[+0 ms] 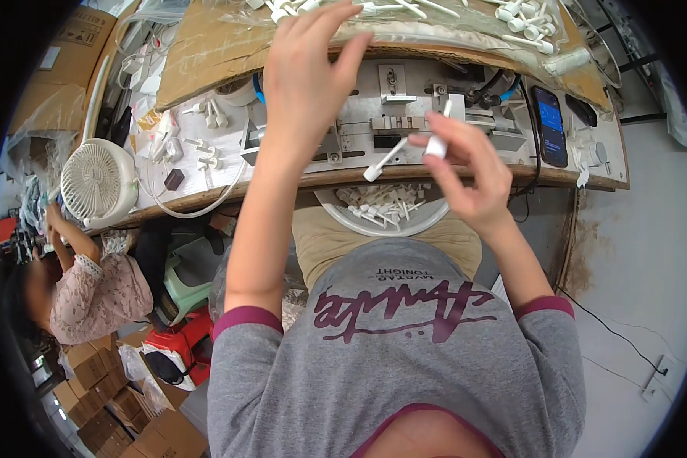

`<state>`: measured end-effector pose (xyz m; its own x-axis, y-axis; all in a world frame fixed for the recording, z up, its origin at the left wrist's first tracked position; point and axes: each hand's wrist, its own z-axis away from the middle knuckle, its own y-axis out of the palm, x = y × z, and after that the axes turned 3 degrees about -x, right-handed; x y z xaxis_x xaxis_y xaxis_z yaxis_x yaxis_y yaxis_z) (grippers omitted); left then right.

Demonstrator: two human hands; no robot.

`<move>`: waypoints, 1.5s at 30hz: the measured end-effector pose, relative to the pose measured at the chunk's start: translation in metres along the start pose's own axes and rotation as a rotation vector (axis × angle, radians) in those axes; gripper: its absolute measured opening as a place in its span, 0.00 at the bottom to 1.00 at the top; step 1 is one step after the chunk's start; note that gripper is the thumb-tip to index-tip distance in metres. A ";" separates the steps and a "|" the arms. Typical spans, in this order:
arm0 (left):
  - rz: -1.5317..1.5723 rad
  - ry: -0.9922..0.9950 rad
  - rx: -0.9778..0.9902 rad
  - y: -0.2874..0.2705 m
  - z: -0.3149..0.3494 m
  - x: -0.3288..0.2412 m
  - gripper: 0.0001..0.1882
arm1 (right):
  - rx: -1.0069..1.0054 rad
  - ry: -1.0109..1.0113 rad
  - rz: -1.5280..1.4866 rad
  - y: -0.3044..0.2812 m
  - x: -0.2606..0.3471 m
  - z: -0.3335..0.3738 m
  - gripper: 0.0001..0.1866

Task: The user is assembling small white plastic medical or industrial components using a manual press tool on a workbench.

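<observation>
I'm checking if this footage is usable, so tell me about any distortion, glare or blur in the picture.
In the head view, the corners fall to black and the table edge bends with the fisheye; also in the head view, pale shine shows on the plastic sheet, and the left hand looks slightly soft, possibly from motion.

A white plastic cap (435,146) sits between the right hand (475,169)'s fingertips; just left of them slants a white stemmed piece (390,157), head lowest.

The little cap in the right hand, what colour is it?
The cap is white, seen best in the head view.
</observation>
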<state>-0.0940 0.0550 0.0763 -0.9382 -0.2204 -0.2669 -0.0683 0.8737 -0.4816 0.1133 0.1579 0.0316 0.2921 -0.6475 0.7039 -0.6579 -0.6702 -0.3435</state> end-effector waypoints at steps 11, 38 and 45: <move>0.250 -0.216 0.399 0.019 -0.037 0.013 0.12 | 0.185 -0.101 0.335 0.030 -0.022 0.033 0.13; 0.100 -0.050 0.420 -0.031 0.111 -0.055 0.16 | 0.197 -0.107 0.928 -0.006 -0.093 -0.200 0.12; -0.024 -0.017 0.484 -0.007 0.120 -0.049 0.14 | 0.595 -0.052 1.026 0.003 -0.074 -0.222 0.08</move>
<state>-0.0070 0.0076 -0.0075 -0.9324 -0.2481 -0.2628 0.0802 0.5668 -0.8199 -0.0642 0.2841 0.1166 -0.1466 -0.9851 -0.0898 -0.1787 0.1157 -0.9771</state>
